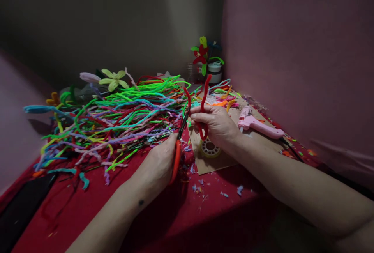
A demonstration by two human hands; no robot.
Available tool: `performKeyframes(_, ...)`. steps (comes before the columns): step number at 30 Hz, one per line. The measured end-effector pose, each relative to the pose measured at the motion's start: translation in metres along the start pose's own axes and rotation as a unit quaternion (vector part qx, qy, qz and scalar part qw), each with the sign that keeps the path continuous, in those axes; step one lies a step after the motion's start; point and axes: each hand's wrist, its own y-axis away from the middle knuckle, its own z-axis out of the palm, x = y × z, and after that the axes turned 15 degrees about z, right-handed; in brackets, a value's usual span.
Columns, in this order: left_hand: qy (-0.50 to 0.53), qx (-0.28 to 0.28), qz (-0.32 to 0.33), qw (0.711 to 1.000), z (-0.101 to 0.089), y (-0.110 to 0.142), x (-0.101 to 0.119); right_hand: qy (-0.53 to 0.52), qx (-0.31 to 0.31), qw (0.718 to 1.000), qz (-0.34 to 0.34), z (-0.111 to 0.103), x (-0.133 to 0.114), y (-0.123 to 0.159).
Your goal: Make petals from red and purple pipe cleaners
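Observation:
My left hand is closed around the orange handles of a pair of scissors, whose dark blades point up and away. My right hand pinches a bent red pipe cleaner. One length of it rises above the fingers, a loop hangs below them, and another end stands by the blade tips. The blades meet the red pipe cleaner close to my right fingertips; whether they are closed on it I cannot tell. Beneath my right hand lies a roll of tape on a piece of cardboard.
A large heap of colourful pipe cleaners covers the left of the red cloth. To the right rests a pink glue gun with its cord. Pipe-cleaner flowers stand at the back by a lidded jar. A black flat object lies front left.

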Motion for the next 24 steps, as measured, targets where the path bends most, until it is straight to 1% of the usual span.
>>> performKeyframes(3,0.007,-0.009,-0.004,1.000,-0.003,0.001,0.003,0.000,-0.001,1.000,0.007,0.000,-0.002,0.001)
performKeyframes(5,0.010,-0.016,-0.016,1.000,-0.002,0.001,0.004,0.003,-0.001,1.000,0.008,0.000,-0.003,0.002)
performKeyframes(11,-0.053,0.000,-0.026,0.998,0.012,0.004,-0.005,0.018,0.012,1.000,-0.003,0.002,-0.003,0.004)
performKeyframes(13,-0.056,-0.001,-0.035,0.998,0.014,0.004,-0.007,0.023,0.014,1.000,-0.002,0.002,-0.002,0.004)
performKeyframes(18,0.003,-0.017,-0.025,1.000,0.005,-0.001,0.000,0.027,0.010,1.000,-0.006,0.002,-0.001,0.003)
performKeyframes(21,0.011,-0.007,-0.013,1.000,-0.001,-0.005,0.008,0.039,0.011,0.999,-0.005,0.001,-0.002,0.003)
performKeyframes(24,0.019,-0.004,-0.028,0.999,-0.004,-0.008,0.013,0.046,0.013,0.999,0.002,0.002,-0.002,0.003)
